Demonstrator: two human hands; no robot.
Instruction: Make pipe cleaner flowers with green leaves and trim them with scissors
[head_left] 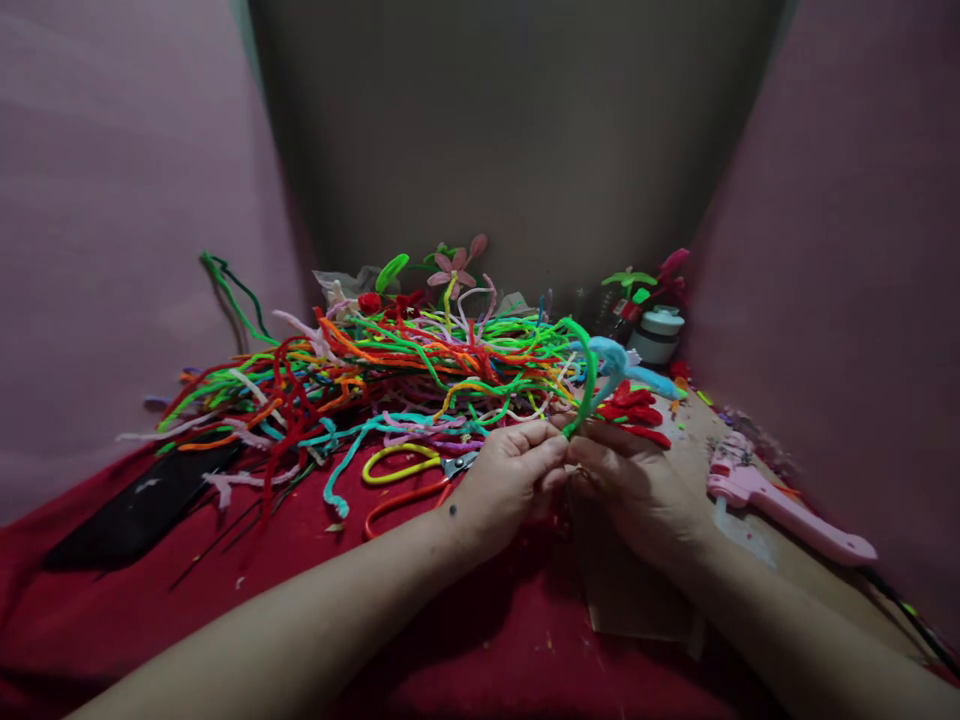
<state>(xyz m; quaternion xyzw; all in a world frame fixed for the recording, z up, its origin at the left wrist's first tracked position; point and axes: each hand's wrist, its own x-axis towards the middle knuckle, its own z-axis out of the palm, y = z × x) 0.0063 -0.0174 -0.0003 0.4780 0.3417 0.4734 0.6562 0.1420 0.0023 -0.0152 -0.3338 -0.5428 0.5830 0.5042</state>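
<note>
Two hands on one green strand at the red cloth

Nearest me, two bare forearms reach in over the red cloth (pixel 480 640) from its near side. The left hand (pixel 517 465) and the right hand (pixel 637 485) meet, fingertips pinched closely together, around the lower end of one green fuzzy strand (pixel 590 380), which curves upward above them. Under the right hand lies one piece of brown card (pixel 637 605).

Just beyond the left hand sits one pair of scissors (pixel 459 464), with one yellow handle and one red. Toward the cloth's left edge lies one flat black slab (pixel 120 515). On the right, on a tan board (pixel 806 585), rests one pink glue gun (pixel 787 515).

Past the right hand are a light-blue fuzzy piece (pixel 611 358) and a red bunch (pixel 630 405); I can't tell whether that hand touches either. Farther back, a heap of coloured strands (pixel 450 355), too many to count, spreads across the cloth toward its left edge.

At the far right stands one jar (pixel 652 345) with a white lid; I can't make out its contents. Above the heap's far side shows one pink flower (pixel 452 272).
</note>
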